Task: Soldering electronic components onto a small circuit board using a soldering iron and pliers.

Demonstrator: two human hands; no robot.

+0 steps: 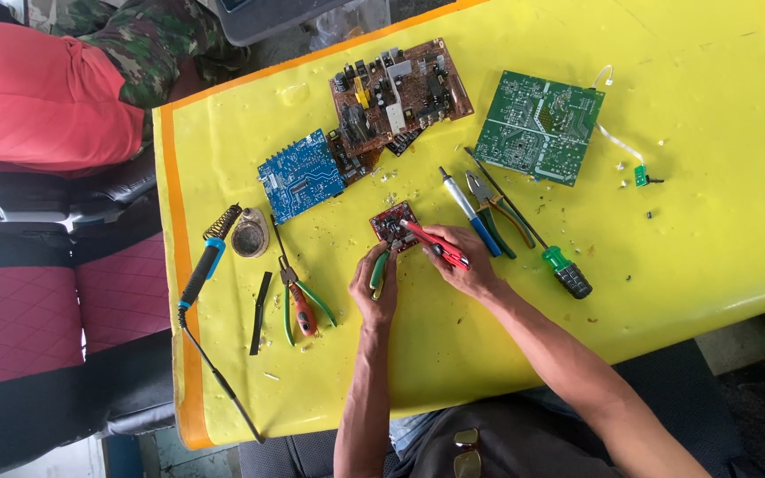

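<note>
A small red circuit board (392, 222) lies in the middle of the yellow table (683, 97). My right hand (462, 262) holds a red pen-shaped tool (431, 242) whose tip rests on that board. My left hand (374, 285) grips a green-handled tool (379, 272) with its nose at the board's near edge. Both hands sit just in front of the red board.
A blue board (299, 175), a brown board (397, 89) and a green board (539, 127) lie farther back. A soldering iron (206, 259), a round tin (250, 235), red-green pliers (298, 301), a blue-handled tool (468, 211), cutters (493, 212) and a green screwdriver (560, 264) lie around. A person in red (37, 93) sits at the left.
</note>
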